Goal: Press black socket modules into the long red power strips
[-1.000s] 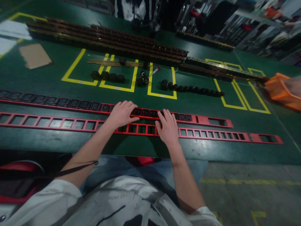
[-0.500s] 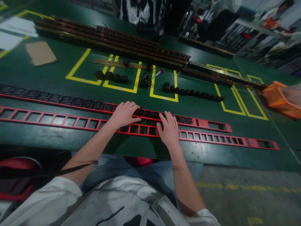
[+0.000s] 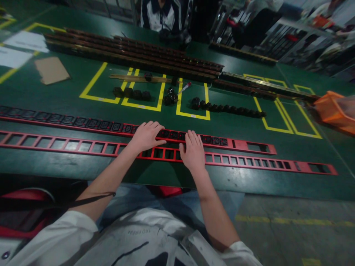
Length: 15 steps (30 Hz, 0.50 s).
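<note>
Two long red strips lie side by side across the green table. The farther strip (image 3: 240,145) is fitted with a row of black power sockets (image 3: 104,125). The nearer one is a bare red frame (image 3: 303,167) with open rectangular slots. My left hand (image 3: 148,135) lies palm down over the farther strip, fingers stretched along the sockets and thumb pointing right. Just to its right, my right hand (image 3: 193,149) rests with extended fingertips on the same strip, its palm above the bare frame. Both hands hide the parts beneath them.
Loose black sockets stand in a row (image 3: 230,109) and a shorter group (image 3: 133,94) beyond the strips. A screwdriver (image 3: 185,88) lies between. Farther back are stacked long rails (image 3: 133,55), cardboard (image 3: 52,70) and an orange bin (image 3: 332,109). A person (image 3: 161,16) is across the table.
My right hand has slid left along the strip, closer to my left hand. My left hand stays over the same part of the strip. The camera view has shifted slightly.
</note>
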Tool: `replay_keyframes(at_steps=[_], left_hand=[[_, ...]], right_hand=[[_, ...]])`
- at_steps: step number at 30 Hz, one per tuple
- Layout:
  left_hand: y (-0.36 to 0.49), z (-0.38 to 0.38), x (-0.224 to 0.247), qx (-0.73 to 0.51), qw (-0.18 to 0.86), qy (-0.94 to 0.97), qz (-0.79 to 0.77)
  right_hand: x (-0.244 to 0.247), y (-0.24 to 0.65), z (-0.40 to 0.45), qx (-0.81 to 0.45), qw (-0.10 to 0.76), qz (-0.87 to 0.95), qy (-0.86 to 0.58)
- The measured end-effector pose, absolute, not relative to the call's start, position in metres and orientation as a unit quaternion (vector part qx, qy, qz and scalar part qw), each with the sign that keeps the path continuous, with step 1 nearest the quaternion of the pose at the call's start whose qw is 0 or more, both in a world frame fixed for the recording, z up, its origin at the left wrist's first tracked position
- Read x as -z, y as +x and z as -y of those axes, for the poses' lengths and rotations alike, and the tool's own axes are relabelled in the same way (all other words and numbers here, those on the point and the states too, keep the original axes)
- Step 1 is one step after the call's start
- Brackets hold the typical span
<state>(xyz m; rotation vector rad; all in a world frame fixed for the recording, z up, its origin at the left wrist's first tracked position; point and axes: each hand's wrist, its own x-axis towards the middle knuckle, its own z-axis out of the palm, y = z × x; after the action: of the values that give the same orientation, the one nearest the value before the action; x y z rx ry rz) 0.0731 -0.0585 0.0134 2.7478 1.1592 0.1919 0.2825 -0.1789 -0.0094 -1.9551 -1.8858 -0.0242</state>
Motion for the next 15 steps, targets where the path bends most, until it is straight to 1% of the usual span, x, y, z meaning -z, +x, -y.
replay_keyframes(at_steps=[10, 15], left_hand=[[0.073, 0.059, -0.014, -0.061, 0.076, 0.915, -0.391], [0.073, 0.059, -0.013, -0.065, 0.068, 0.917, -0.387]], right_hand=[[0.002, 0.284, 0.182, -0.025, 0.211, 0.703, -0.679], [-0.001, 0.283, 0.182, -0.016, 0.197, 0.706, -0.680]])
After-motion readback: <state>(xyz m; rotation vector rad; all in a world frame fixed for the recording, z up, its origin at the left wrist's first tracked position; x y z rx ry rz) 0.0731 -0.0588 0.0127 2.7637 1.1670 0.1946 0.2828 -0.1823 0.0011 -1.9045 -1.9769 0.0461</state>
